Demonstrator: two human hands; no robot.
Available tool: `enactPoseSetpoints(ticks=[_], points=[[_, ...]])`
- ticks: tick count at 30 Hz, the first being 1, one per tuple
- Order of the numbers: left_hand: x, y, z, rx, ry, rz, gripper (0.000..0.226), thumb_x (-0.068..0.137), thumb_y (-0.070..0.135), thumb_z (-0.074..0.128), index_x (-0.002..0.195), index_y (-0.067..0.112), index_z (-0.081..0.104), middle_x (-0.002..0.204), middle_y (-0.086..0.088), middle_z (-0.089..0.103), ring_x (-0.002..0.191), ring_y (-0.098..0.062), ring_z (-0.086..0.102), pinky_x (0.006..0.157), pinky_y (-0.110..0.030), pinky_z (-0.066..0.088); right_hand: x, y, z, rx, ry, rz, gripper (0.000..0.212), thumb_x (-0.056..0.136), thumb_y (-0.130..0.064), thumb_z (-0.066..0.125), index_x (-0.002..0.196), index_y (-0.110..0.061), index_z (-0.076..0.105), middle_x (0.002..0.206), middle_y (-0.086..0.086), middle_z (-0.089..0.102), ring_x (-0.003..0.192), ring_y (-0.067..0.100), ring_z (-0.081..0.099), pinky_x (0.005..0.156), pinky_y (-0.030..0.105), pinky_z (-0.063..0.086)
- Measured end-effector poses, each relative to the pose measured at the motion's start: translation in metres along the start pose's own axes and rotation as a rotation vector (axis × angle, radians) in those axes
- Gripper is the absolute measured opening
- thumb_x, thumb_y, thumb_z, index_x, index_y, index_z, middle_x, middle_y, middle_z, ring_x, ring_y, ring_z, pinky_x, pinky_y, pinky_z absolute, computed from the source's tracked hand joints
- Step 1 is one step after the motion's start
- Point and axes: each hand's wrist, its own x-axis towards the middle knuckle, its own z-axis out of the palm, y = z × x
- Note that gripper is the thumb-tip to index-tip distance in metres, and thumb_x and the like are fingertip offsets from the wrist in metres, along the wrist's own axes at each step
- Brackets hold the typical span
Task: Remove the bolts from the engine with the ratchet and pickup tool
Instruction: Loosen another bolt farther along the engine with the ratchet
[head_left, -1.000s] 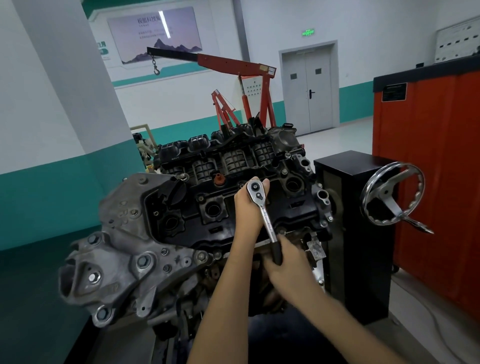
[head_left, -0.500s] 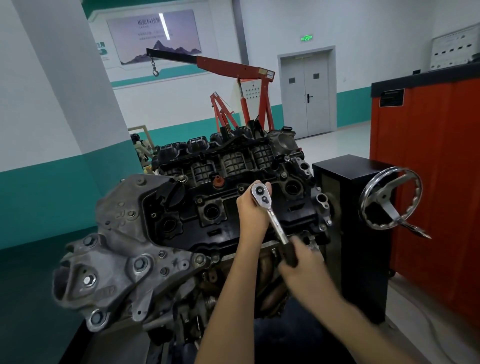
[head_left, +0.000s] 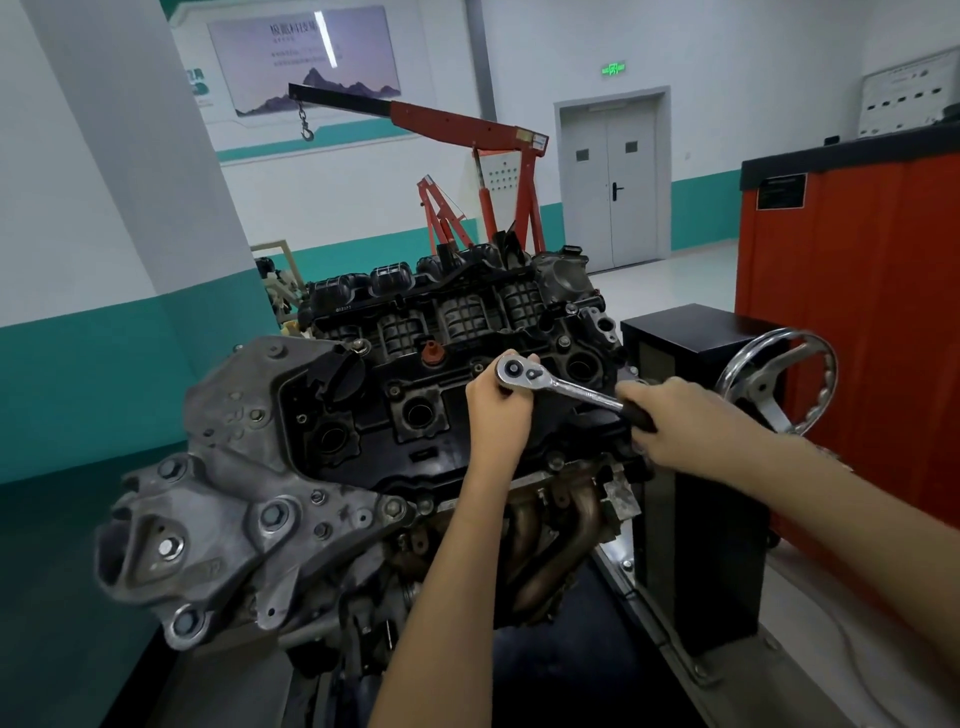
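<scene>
Ratchet (head_left: 563, 387) lies across the upper right part of the engine (head_left: 415, 415), over the black valve cover, with its round chrome head to the left and its dark grip slanting down to the right. The left hand (head_left: 496, 415) reaches up from below and curls its fingers round the head, fingertips showing just past the far edge. The right hand (head_left: 675, 428) is wrapped firmly round the dark grip at the other end. Whatever socket or bolt sits under the head is hidden by the left hand. The engine stands tilted toward the camera, a grey cast bracket (head_left: 218, 467) bolted to its left end and rusty exhaust pipes (head_left: 550, 530) curving out below the cover. Just right of it is a black stand box (head_left: 691, 493) carrying a chrome handwheel (head_left: 779, 384), which shows behind the right wrist. A red cabinet (head_left: 857, 312) stands further right, and a red engine hoist (head_left: 467, 122) with a hanging hook rises behind the engine.
</scene>
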Motion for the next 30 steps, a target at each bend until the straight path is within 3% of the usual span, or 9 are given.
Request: enactPoseSetpoints(ticks=[3, 6, 9, 13, 15, 21, 25, 28, 30], points=[[-0.003, -0.002, 0.0, 0.001, -0.019, 0.001, 0.055, 0.097, 0.012, 0.056, 0.05, 0.037, 0.042, 0.049, 0.016, 0.037, 0.052, -0.001, 0.031, 0.055, -0.019, 0.029, -0.029, -0.028, 0.037, 0.389, 0.049, 0.132, 0.02, 0.084, -0.014, 0.059, 0.09, -0.026, 0.045, 0.07, 0.002, 0.052, 0.064, 0.023, 0.056, 0.057, 0.032, 0.047], [-0.002, -0.004, 0.005, -0.031, 0.045, -0.021, 0.058, 0.095, 0.008, 0.059, 0.049, 0.036, 0.039, 0.047, 0.016, 0.034, 0.051, -0.001, 0.028, 0.054, -0.016, 0.027, -0.048, -0.088, 0.078, 0.835, 0.16, 0.271, 0.026, 0.081, -0.005, 0.058, 0.088, -0.027, 0.046, 0.065, 0.003, 0.052, 0.05, 0.007, 0.053, 0.044, 0.015, 0.04], [0.001, -0.007, 0.005, -0.006, 0.101, -0.026, 0.054, 0.093, 0.006, 0.061, 0.057, 0.03, 0.03, 0.048, 0.014, 0.03, 0.051, -0.002, 0.026, 0.053, -0.015, 0.026, -0.043, -0.134, 0.097, 1.043, 0.206, 0.313, 0.019, 0.082, -0.004, 0.056, 0.089, -0.021, 0.051, 0.069, 0.0, 0.055, 0.061, -0.001, 0.056, 0.048, 0.009, 0.04], [0.002, -0.009, -0.002, -0.01, -0.002, -0.033, 0.056, 0.095, 0.011, 0.06, 0.049, 0.035, 0.037, 0.048, 0.016, 0.032, 0.052, -0.001, 0.028, 0.053, -0.014, 0.027, -0.043, -0.093, 0.078, 0.87, 0.076, 0.223, 0.029, 0.079, -0.002, 0.056, 0.098, -0.024, 0.054, 0.075, 0.008, 0.058, 0.059, 0.012, 0.052, 0.048, 0.011, 0.037], [0.001, -0.007, -0.001, 0.015, -0.047, -0.016, 0.054, 0.096, 0.013, 0.058, 0.049, 0.036, 0.041, 0.049, 0.016, 0.037, 0.052, 0.0, 0.03, 0.054, -0.016, 0.029, -0.039, -0.049, 0.049, 0.725, -0.013, 0.087, 0.03, 0.078, 0.004, 0.057, 0.086, -0.025, 0.055, 0.066, 0.004, 0.057, 0.056, 0.014, 0.051, 0.049, 0.018, 0.038], [0.004, -0.006, -0.005, -0.017, -0.006, -0.014, 0.055, 0.09, -0.003, 0.051, 0.053, 0.037, 0.053, 0.057, 0.017, 0.052, 0.071, -0.003, 0.049, 0.069, -0.027, 0.038, 0.01, 0.005, -0.018, -0.001, -0.003, -0.101, 0.021, 0.084, -0.016, 0.06, 0.084, -0.029, 0.043, 0.063, -0.01, 0.045, 0.056, 0.01, 0.048, 0.053, 0.025, 0.035], [-0.002, -0.004, -0.003, -0.031, -0.005, -0.025, 0.055, 0.096, 0.012, 0.057, 0.049, 0.038, 0.042, 0.05, 0.018, 0.038, 0.054, 0.0, 0.032, 0.058, -0.019, 0.03, -0.033, -0.034, 0.032, 0.497, 0.044, 0.078, 0.026, 0.079, -0.007, 0.062, 0.077, -0.025, 0.044, 0.064, 0.007, 0.053, 0.056, 0.026, 0.054, 0.052, 0.033, 0.045], [-0.001, -0.005, 0.003, -0.029, 0.076, -0.048, 0.056, 0.095, 0.011, 0.06, 0.051, 0.033, 0.034, 0.047, 0.016, 0.031, 0.05, -0.001, 0.027, 0.051, -0.014, 0.026, -0.05, -0.092, 0.068, 0.873, 0.152, 0.261, 0.024, 0.077, -0.001, 0.06, 0.073, -0.022, 0.047, 0.059, 0.004, 0.053, 0.045, 0.005, 0.049, 0.04, 0.014, 0.035], [0.003, -0.008, 0.002, -0.004, 0.101, -0.057, 0.052, 0.094, 0.01, 0.062, 0.057, 0.025, 0.028, 0.049, 0.014, 0.026, 0.049, -0.002, 0.025, 0.05, -0.016, 0.025, -0.048, -0.129, 0.084, 1.006, 0.175, 0.314, 0.018, 0.08, -0.004, 0.057, 0.08, -0.021, 0.051, 0.064, 0.001, 0.054, 0.055, 0.0, 0.053, 0.045, 0.011, 0.039]])
